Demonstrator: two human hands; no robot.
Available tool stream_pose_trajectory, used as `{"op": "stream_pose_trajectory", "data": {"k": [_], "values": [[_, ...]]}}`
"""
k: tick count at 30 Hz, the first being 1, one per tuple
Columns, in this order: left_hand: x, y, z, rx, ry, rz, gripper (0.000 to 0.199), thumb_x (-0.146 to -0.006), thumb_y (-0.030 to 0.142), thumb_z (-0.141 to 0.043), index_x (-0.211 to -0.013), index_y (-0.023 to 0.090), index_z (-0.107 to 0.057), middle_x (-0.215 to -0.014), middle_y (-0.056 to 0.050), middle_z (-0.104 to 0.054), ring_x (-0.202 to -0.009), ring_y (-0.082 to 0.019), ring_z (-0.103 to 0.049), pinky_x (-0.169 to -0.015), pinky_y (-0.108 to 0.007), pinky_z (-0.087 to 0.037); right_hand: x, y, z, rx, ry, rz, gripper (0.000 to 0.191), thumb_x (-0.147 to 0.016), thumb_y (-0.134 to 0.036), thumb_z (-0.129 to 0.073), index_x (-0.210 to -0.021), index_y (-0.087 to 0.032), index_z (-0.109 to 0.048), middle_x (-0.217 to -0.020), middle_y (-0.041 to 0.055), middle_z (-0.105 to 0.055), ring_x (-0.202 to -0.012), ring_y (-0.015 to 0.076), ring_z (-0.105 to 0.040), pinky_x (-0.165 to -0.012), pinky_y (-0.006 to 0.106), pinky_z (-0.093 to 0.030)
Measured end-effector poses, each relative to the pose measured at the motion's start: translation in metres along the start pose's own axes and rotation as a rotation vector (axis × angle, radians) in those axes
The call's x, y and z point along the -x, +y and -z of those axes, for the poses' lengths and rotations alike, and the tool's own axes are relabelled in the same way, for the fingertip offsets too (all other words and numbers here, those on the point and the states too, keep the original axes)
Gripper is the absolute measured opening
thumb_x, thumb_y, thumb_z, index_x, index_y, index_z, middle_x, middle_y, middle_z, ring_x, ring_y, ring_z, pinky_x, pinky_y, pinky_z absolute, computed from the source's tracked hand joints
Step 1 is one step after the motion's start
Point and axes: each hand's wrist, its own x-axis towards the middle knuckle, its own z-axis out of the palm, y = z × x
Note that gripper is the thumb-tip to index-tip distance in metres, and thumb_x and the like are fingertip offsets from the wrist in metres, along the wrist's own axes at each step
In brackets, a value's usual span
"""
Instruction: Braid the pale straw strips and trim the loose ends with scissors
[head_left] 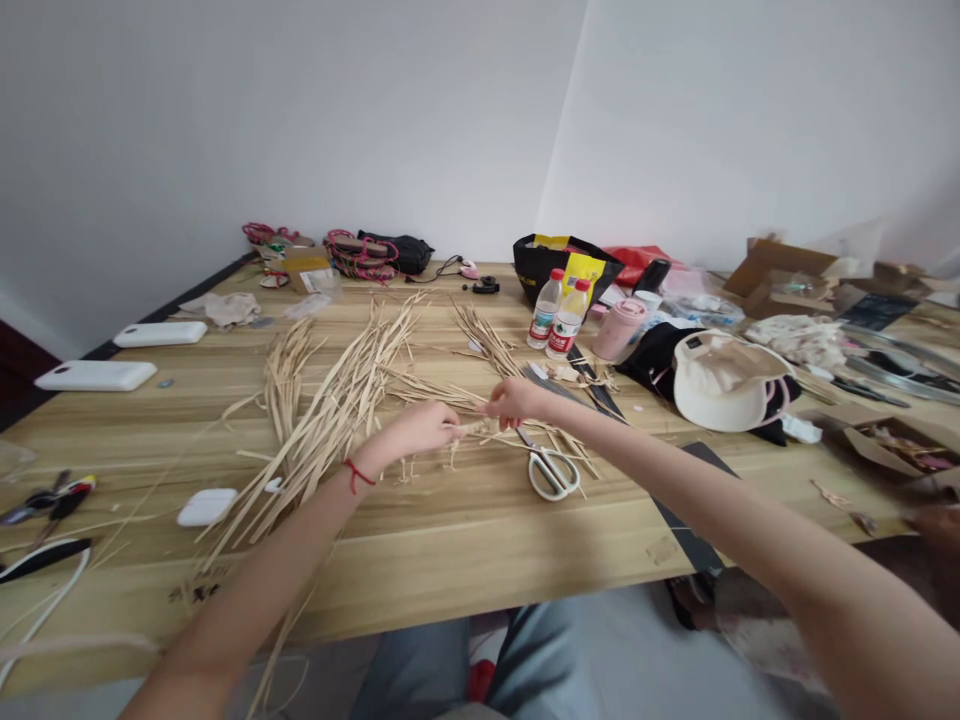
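Note:
My left hand (424,428), with a red string at its wrist, pinches one end of a short piece of pale woven straw (474,428). The fingers of my right hand (517,402) are closed on the other end, a little to the right. Small straw loops hang below the piece. Long loose straw strips (337,400) lie in bundles on the wooden table to the left and behind my hands. White-handled scissors (553,472) lie just below my right hand, their blades partly under straw.
Two red-capped bottles (564,322), a pink cup (619,328) and a cream cap (727,380) stand or lie at the right. White power banks (97,376) and an earphone case (207,507) are at the left. A person's leg shows at the lower right.

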Motion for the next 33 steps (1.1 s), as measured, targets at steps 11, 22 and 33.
{"op": "stream_pose_trajectory", "data": {"k": [11,22,33], "values": [[0.002,-0.030,0.015,0.232,-0.106,-0.016,0.046,-0.079,0.054,-0.047,-0.064,0.013,-0.061,-0.053,0.001,-0.050,-0.047,-0.009,-0.040,-0.047,-0.022,-0.029,-0.002,0.049,-0.049,-0.303,0.076,0.454,0.025,-0.074,-0.031,-0.062,-0.095,-0.019,-0.068,-0.103,0.0059,-0.069,-0.090,0.0200,-0.063,-0.082,0.034,-0.048],[-0.006,-0.001,-0.028,-0.418,0.064,-0.154,0.028,-0.086,0.030,-0.047,-0.075,0.018,-0.069,-0.078,-0.012,-0.069,-0.074,-0.023,-0.064,-0.071,-0.031,-0.043,-0.011,0.086,-0.118,-0.162,0.464,0.329,0.015,-0.073,-0.032,-0.065,-0.069,-0.017,-0.064,-0.072,0.0037,-0.064,-0.070,0.0171,-0.056,-0.070,0.029,-0.045],[-0.009,-0.004,-0.032,-0.392,0.048,-0.169,0.028,-0.088,0.033,-0.047,-0.086,0.019,-0.071,-0.082,-0.013,-0.070,-0.078,-0.024,-0.065,-0.075,-0.033,-0.044,0.000,0.073,-0.110,-0.544,0.395,0.308,0.045,-0.068,-0.049,-0.068,-0.099,-0.017,-0.062,-0.096,0.0076,-0.066,-0.089,0.0201,-0.059,-0.078,0.031,-0.046]]}}
